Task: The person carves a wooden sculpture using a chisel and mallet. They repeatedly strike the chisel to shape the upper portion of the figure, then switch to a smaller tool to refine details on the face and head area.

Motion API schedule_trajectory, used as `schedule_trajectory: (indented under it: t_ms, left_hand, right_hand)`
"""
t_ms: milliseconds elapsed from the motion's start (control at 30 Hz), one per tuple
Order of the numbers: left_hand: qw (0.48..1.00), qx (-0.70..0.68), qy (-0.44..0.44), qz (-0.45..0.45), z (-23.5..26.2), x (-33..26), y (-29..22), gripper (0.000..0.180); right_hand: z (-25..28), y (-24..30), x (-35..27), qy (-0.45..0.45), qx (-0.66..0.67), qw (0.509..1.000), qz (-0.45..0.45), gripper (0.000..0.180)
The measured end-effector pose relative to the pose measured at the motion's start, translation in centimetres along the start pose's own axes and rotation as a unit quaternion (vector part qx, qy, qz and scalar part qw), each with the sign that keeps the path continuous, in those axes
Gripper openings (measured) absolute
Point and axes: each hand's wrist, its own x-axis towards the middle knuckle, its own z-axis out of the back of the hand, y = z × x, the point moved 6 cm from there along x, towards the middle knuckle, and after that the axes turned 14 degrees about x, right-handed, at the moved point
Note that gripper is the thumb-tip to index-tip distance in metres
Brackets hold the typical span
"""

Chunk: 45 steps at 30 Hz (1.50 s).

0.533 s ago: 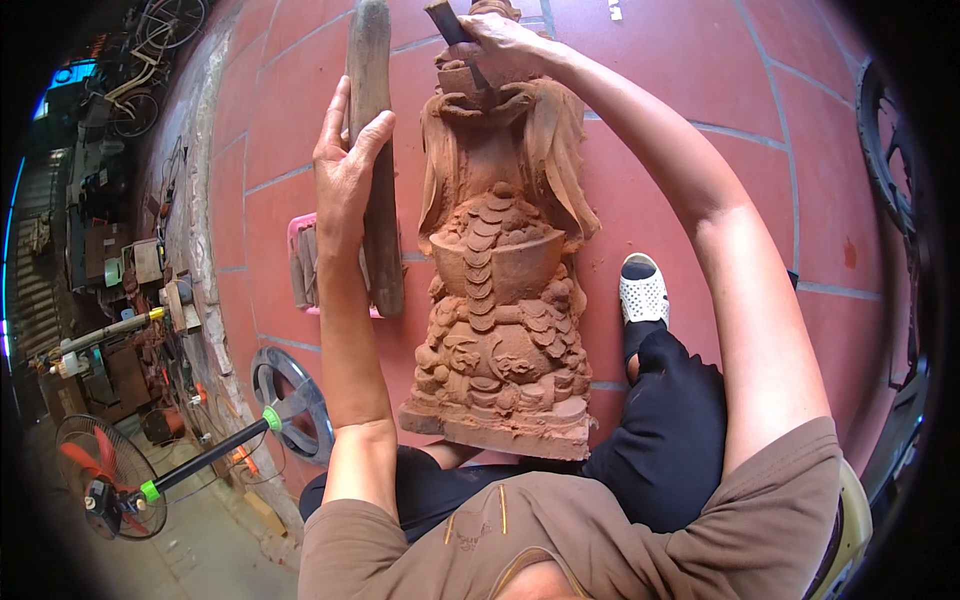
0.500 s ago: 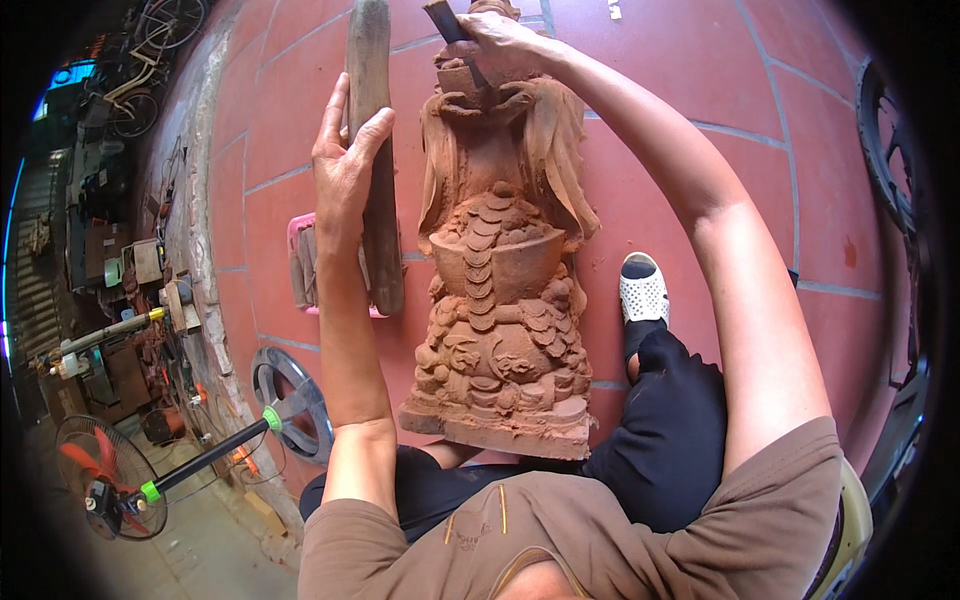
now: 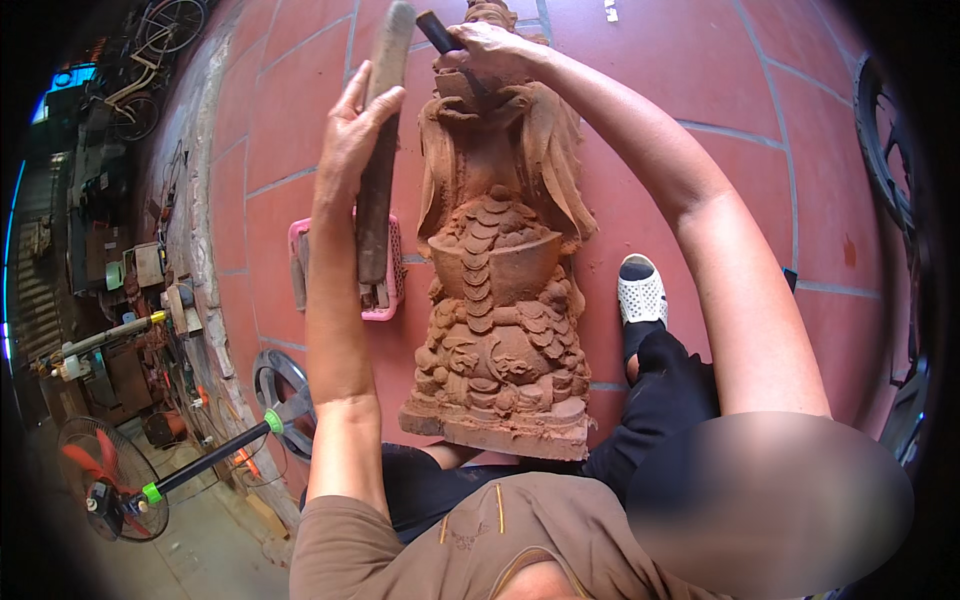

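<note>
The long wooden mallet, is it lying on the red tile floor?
No, the long wooden mallet is held upright in the left hand, beside the carved reddish wooden statue.

Matt reddish carved-wood statue [image 3: 500, 290]; rough wooden mallet [image 3: 378, 170]; pink plastic basket [image 3: 385, 300].

Both bare forearms come up from the lower edge and reach forward, away from the body. The left arm runs almost straight up the picture, elbow low, wrist slightly bent back. The left hand [image 3: 352, 135] is raised with its palm turned to the right, fingers long and loosely curled, thumb spread, in a light grip. The right arm bends at the elbow and slants up and leftward; the right hand [image 3: 490, 50] is closed tight into a fist, knuckles upward.
</note>
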Motion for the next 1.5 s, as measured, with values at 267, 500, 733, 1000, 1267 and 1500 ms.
schedule_trajectory:
  t_ms: [267, 500, 733, 1000, 1267, 1500]
  left_hand:
    - [0.993, 0.102, 0.0, -0.062, 1.0, 2.1, -1.3, 0.076]
    - [0.998, 0.024, -0.041, -0.028, 0.3, 0.3, -1.5, 0.075]
    - [1.0, -0.003, -0.004, 0.013, 0.3, -2.4, -1.0, 0.072]
    - [0.996, -0.066, -0.06, -0.009, 1.6, -3.2, -2.0, 0.071]
    - [0.99, -0.037, -0.074, -0.114, 0.6, -2.4, -4.3, 0.073]
    - [0.975, 0.123, -0.081, -0.164, -1.0, 0.3, -0.4, 0.074]
  right_hand:
    - [-1.2, -0.3, -0.4, 0.051, 0.025, 0.998, -0.009, 0.049]
    - [-1.4, -0.3, -1.4, 0.045, 0.021, 0.998, 0.03, 0.049]
    - [-0.1, 0.0, -3.4, 0.04, 0.11, 0.993, 0.028, 0.043]
    - [3.0, -1.9, -3.3, -0.064, 0.153, 0.985, 0.048, 0.049]
    - [0.5, 1.5, -2.4, -0.048, -0.015, 0.998, 0.048, 0.04]
    - [0.6, 1.5, -0.7, -0.006, 0.012, 0.999, 0.035, 0.043]
